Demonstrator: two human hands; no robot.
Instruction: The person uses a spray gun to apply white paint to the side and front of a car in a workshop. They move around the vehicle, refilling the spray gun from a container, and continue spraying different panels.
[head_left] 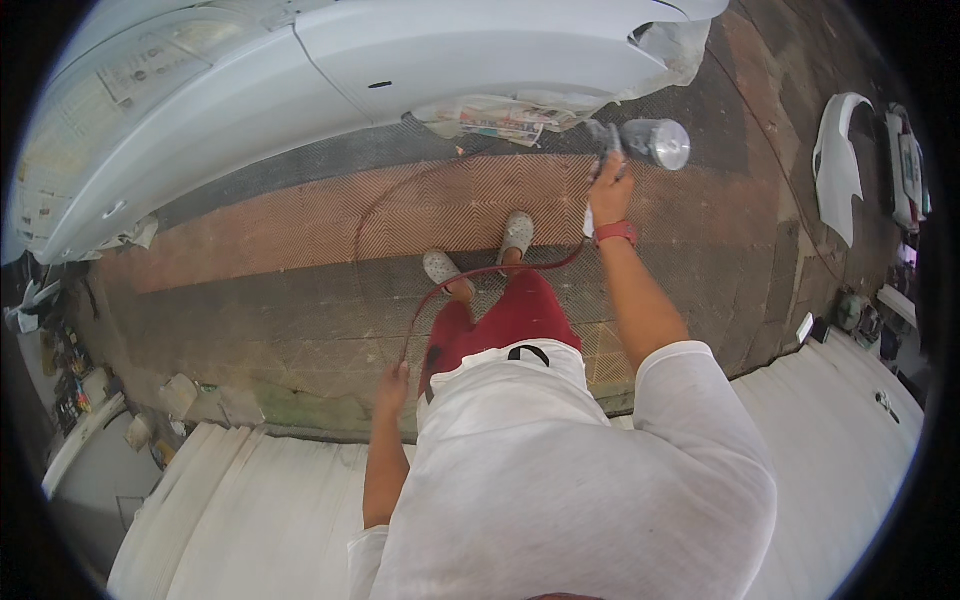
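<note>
My right hand [609,195] is stretched forward, wrapped round the grip of a spray gun [604,140]. A clear-ended cup [660,144] with grey contents or walls sits on the gun's right side. From below the grip a dark red hose [500,268] curves across my legs to the left. Low by my left hip, my left hand [392,388] is closed round that hose. Ahead of the gun is a pale white car body [430,65]; a gap separates them. Newspaper masking [500,118] hangs along the car's lower edge, and more covers part of its left end.
A white curved car panel [838,165] stands at the right. Patterned mats [300,225] cover the floor under my shoes [516,236]. White sheeting [270,490] lies behind me on both sides. Assorted items [75,375] clutter the far left, and a thin line runs along the floor at right.
</note>
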